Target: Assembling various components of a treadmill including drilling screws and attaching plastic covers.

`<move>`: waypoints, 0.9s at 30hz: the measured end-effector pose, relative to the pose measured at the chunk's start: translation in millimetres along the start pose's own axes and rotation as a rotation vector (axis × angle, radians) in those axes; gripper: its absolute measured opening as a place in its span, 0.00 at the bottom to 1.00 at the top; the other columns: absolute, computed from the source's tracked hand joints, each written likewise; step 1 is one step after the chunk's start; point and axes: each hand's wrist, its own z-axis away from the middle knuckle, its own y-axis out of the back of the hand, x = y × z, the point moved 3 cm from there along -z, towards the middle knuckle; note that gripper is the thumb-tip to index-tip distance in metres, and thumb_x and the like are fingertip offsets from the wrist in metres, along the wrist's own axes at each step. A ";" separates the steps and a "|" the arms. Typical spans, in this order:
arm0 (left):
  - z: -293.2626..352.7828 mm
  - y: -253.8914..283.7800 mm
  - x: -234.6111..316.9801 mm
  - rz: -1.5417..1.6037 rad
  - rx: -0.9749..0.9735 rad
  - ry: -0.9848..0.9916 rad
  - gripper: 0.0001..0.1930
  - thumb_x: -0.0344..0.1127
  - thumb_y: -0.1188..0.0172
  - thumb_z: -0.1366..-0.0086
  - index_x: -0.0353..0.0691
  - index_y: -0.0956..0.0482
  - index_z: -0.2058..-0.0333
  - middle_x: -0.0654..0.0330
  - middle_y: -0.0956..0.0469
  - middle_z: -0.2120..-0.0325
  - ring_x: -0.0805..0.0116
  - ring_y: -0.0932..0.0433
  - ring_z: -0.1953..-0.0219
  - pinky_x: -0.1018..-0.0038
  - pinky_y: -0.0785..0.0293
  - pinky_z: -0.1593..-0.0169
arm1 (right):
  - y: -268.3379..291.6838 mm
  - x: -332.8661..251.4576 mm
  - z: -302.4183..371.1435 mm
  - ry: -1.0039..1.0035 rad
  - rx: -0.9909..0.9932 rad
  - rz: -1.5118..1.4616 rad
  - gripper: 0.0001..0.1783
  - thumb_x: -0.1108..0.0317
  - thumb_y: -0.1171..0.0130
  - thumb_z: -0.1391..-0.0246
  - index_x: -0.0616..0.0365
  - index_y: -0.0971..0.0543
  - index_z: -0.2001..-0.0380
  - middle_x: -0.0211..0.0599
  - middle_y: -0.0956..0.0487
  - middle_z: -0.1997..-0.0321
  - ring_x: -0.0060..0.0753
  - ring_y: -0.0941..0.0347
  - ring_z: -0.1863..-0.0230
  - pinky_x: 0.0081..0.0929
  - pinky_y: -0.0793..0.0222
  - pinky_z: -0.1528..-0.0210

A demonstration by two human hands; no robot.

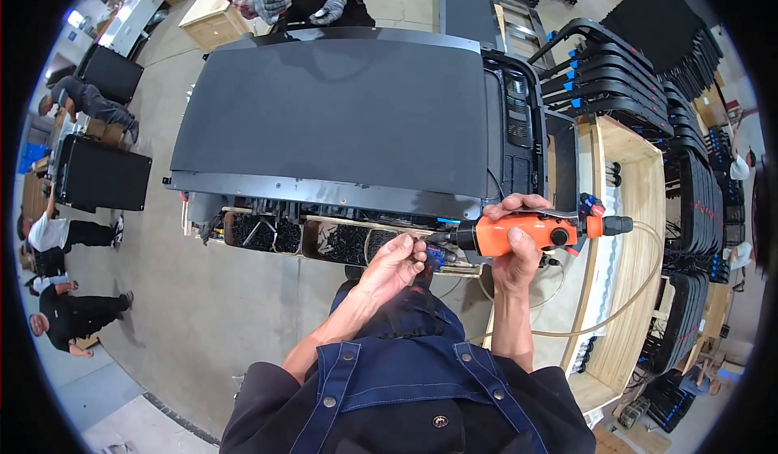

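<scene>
My right hand (517, 264) is wrapped round an orange pneumatic screwdriver (506, 234), held level with its tip toward the left and an air hose (644, 284) at its back end. The fingertips of my left hand (393, 266) are pinched together at the driver's tip; what they hold there, if anything, is too small to make out. Just beyond my hands lies a treadmill (332, 114) with a dark flat belt and a grey side rail (324, 188). Below that rail, bins (296, 243) hold many dark screws and some pale pieces.
Across the treadmill a gloved co-worker (296, 0) holds another orange driver. A wooden crate (636, 211) stands at the right, beside stacked black curved frames (608, 73). A blue-and-black power tool (439, 255) sits by the bins. Other people and black panels (104, 172) are at the left.
</scene>
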 end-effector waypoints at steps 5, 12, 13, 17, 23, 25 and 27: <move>6.0 -6.9 9.4 0.071 -0.028 0.011 0.08 0.35 0.40 0.29 0.39 0.23 0.56 0.59 0.20 0.63 0.68 0.18 0.62 0.73 0.15 0.59 | 0.3 19.4 11.7 -0.012 0.098 -0.031 0.28 0.74 0.33 0.52 0.55 0.29 0.46 0.42 0.21 0.52 0.38 0.20 0.56 0.47 0.26 0.44; 26.7 1.1 46.0 -0.153 0.049 -0.138 0.08 0.37 0.40 0.28 0.39 0.23 0.58 0.60 0.20 0.67 0.71 0.19 0.64 0.75 0.18 0.61 | -31.2 47.9 25.9 -0.024 0.160 -0.016 0.29 0.73 0.33 0.52 0.52 0.29 0.45 0.38 0.23 0.51 0.37 0.22 0.55 0.47 0.29 0.40; 28.5 1.9 51.9 -0.226 0.074 -0.156 0.08 0.37 0.40 0.28 0.39 0.23 0.59 0.61 0.21 0.68 0.72 0.20 0.66 0.76 0.19 0.62 | -37.6 53.4 26.2 -0.026 0.158 -0.011 0.29 0.73 0.33 0.52 0.52 0.29 0.45 0.38 0.23 0.51 0.37 0.22 0.55 0.47 0.29 0.40; 28.4 17.4 85.7 -0.258 0.114 -0.119 0.08 0.39 0.40 0.27 0.41 0.22 0.62 0.63 0.22 0.71 0.75 0.24 0.70 0.78 0.26 0.67 | -72.7 75.5 25.1 0.016 0.155 0.135 0.29 0.75 0.33 0.52 0.53 0.30 0.45 0.41 0.23 0.51 0.37 0.22 0.55 0.46 0.27 0.43; 8.0 41.2 125.5 0.184 0.089 0.118 0.11 0.43 0.42 0.26 0.41 0.25 0.60 0.69 0.28 0.75 0.79 0.33 0.75 0.82 0.34 0.73 | -140.5 126.9 14.8 0.091 -0.065 0.412 0.28 0.82 0.34 0.51 0.58 0.33 0.47 0.47 0.23 0.49 0.38 0.21 0.52 0.40 0.22 0.46; 0.9 55.6 130.2 0.292 0.063 0.192 0.13 0.47 0.41 0.27 0.43 0.26 0.62 0.72 0.33 0.77 0.81 0.35 0.75 0.83 0.36 0.72 | -158.0 144.3 12.5 0.036 -0.108 0.521 0.27 0.78 0.32 0.49 0.56 0.32 0.47 0.46 0.23 0.50 0.38 0.22 0.53 0.42 0.23 0.47; -1.0 56.0 135.5 0.280 0.075 0.214 0.15 0.48 0.42 0.27 0.43 0.28 0.64 0.73 0.36 0.78 0.82 0.37 0.76 0.84 0.37 0.73 | -166.7 158.2 7.5 0.038 -0.142 0.654 0.27 0.79 0.32 0.49 0.57 0.32 0.48 0.47 0.23 0.51 0.37 0.22 0.55 0.39 0.22 0.48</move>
